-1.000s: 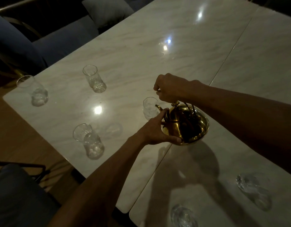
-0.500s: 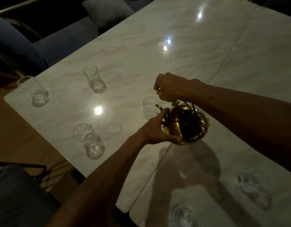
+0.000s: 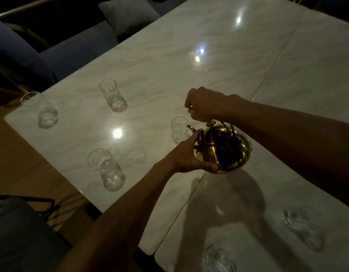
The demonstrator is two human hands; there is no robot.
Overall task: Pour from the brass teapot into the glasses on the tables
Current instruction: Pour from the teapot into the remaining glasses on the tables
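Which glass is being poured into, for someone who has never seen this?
On the left pale marble table stand four clear glasses. Find the shiny brass teapot held by the left hand and right hand near the seam. Its spout points into the glass right beside it; the others stand apart.

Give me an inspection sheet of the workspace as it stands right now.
Surface: two pale marble tables butted together, glossy with light reflections.
Job's things: brass teapot held above the seam, tilted, spout over the nearest glass; three more glasses on the left table, far, edge, near; two on the right table. Fill levels unclear in the dim light.
Clutter: nothing seen.
Grippers: right hand on the handle; left hand steadying the body.
Cables: nothing seen.
Surroundings: blue sofa, grey cushion, dark chair, wooden floor.
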